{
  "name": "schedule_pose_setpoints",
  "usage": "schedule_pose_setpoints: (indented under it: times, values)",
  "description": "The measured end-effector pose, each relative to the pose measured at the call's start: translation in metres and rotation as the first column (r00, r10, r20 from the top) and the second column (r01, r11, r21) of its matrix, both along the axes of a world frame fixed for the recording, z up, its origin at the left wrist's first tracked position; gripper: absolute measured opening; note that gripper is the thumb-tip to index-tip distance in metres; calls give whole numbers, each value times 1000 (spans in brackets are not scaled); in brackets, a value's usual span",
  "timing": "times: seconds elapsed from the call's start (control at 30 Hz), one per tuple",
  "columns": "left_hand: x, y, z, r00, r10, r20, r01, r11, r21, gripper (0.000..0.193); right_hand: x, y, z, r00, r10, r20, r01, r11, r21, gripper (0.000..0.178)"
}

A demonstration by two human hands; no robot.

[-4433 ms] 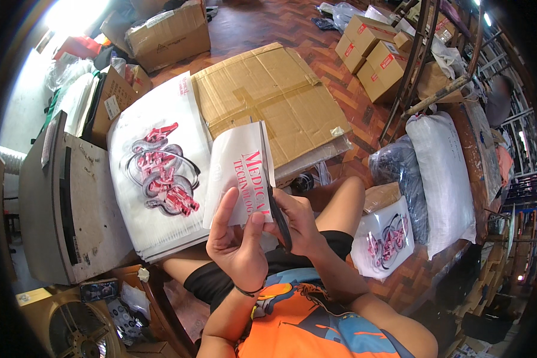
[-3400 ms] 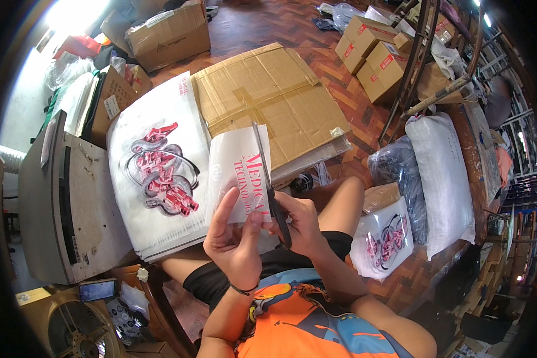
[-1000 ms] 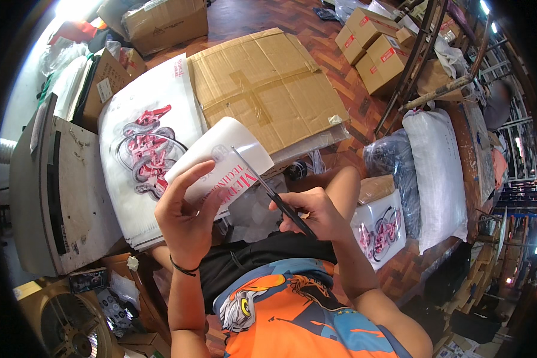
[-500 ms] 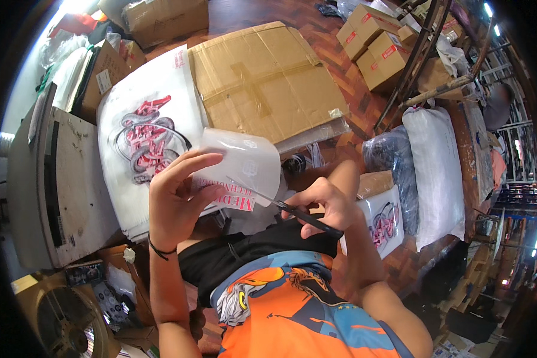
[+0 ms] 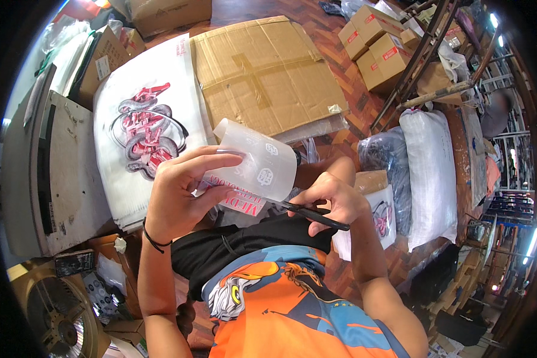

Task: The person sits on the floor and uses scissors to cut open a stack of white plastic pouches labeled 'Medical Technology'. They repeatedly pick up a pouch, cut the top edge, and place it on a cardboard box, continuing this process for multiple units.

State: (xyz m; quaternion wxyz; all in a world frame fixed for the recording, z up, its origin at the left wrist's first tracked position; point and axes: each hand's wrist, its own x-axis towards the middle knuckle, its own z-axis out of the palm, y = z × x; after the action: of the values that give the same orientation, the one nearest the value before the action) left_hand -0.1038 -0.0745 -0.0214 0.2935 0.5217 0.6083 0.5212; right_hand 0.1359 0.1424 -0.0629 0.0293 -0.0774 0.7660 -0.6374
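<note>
A curled translucent plastic sheet [image 5: 253, 156] with red lettering and pale emblems is held in my left hand [image 5: 182, 188], pinched at its left side between thumb and fingers. My right hand [image 5: 339, 200] grips black-handled scissors [image 5: 316, 216], with fingers around the handles. The scissors point left at the lower right edge of the sheet; most of their blades are hidden by it. Beyond my left hand lies a stack of white printed sheets [image 5: 152, 74] bearing a red and grey design.
A flat cardboard piece [image 5: 268, 77] lies beside the stack. To the left stands a grey metal-edged cabinet [image 5: 71, 179], with a fan [image 5: 59, 316] below it. White wrapped bundle [image 5: 429, 173] and a printed packet [image 5: 379, 218] sit at right; small boxes [image 5: 382, 56] are farther back.
The plastic sheet has moved slightly right and curls more. My right hand and the scissors have shifted a little right and down; the blade seen across the sheet before is now mostly hidden.
</note>
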Motion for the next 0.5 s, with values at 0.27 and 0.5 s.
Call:
schedule_pose_setpoints:
  times: [0.27, 0.5]
  values:
    - [2, -1, -2, 999, 6, 35, -6, 1000, -13, 47, 0, -2, -2, 1000, 0, 21, 0, 1000, -17, 56]
    - [0, -2, -4, 1000, 17, -9, -17, 997, -78, 46, 0, 0, -4, 1000, 4, 14, -4, 1000, 3, 55]
